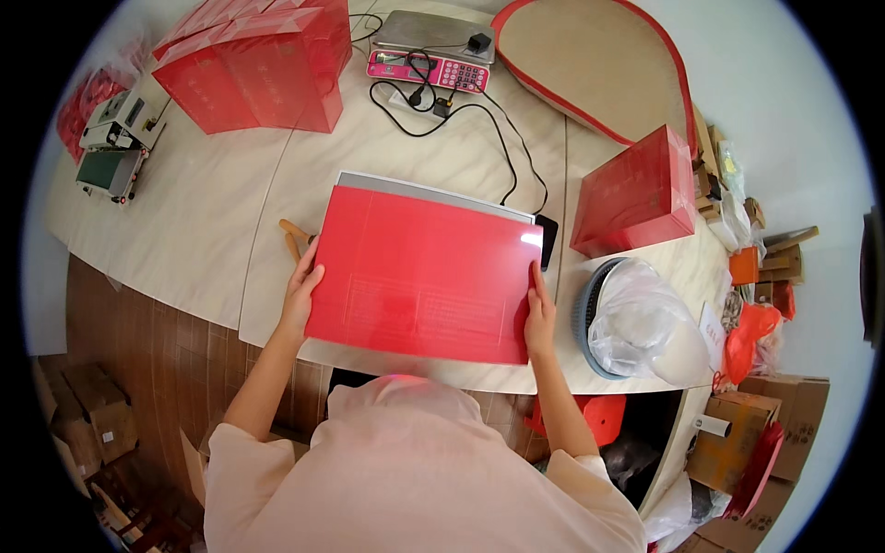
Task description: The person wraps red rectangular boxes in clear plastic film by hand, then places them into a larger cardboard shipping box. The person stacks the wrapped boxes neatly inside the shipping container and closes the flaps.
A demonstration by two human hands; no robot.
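Observation:
A wide, flat red box or folder with a glossy face is held between my hands, above the near part of the table. Faint printed lines mark its lower half. My left hand grips its left edge, and my right hand has its right edge. Along the far side, a grey panel with a pale rim shows from beneath; whether it touches the red piece I cannot tell. Wooden handles of some tool stick out near my left fingers. Beyond my right fingers lies a black phone-like object, partly covered.
Tall red boxes stand far left, near a small machine. A pink-fronted scale and black cables lie behind. On the right are a red box, a bag-lined basin and a red-rimmed tray.

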